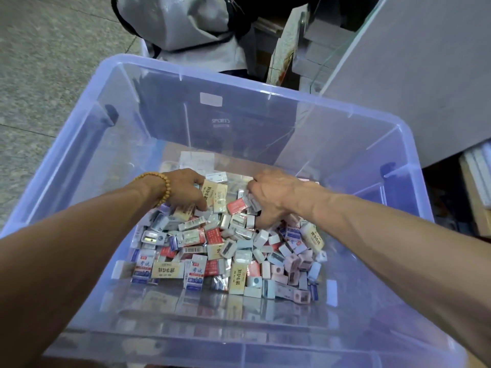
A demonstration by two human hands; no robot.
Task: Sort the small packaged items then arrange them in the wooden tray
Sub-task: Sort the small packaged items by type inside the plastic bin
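Two hands deep in the bin, sorting under way.

From the head camera, the left hand (183, 191) curls round a small stack of cream packets (214, 194), pinched between thumb and fingers, while the right hand (268, 197) digs knuckles-up into the heap of small packaged items (233, 248); what its fingers hold, if anything, cannot be told. The heap lies directly beneath and nearer the person than both hands, on the floor of the clear plastic bin (87, 144). Best to gather like with like, cream ones squared flat. No wooden tray shows.
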